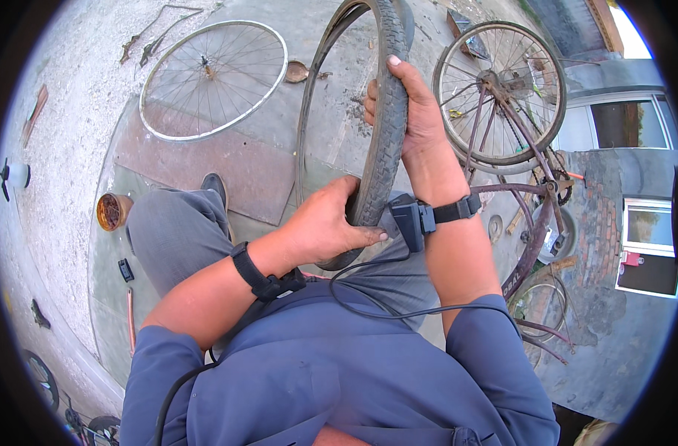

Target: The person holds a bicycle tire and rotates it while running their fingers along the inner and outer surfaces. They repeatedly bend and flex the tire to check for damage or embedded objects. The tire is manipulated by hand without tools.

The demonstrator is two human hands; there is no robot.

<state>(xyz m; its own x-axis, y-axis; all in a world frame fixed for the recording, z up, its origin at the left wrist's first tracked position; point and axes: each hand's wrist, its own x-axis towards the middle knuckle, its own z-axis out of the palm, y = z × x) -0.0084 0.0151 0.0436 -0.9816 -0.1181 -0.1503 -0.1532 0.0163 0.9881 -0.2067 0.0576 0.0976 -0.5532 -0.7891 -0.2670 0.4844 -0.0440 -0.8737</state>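
Note:
A worn black bicycle tire stands upright over my lap, its tread turned toward me. My right hand grips its right side higher up, thumb on the tread and fingers curled around to the inner side. Lower down, my left hand clasps the tire near its bottom. The left thumb lies across the tread, while the other fingers are partly hidden behind the rubber. A spoked bicycle wheel with a bare pale rim lies on the ground, ahead and to the left.
An upturned rusty bicycle frame with a mounted rear wheel stands close on the right. A flat brownish board lies ahead of my knee. A round rusty can and a small black object sit at the left.

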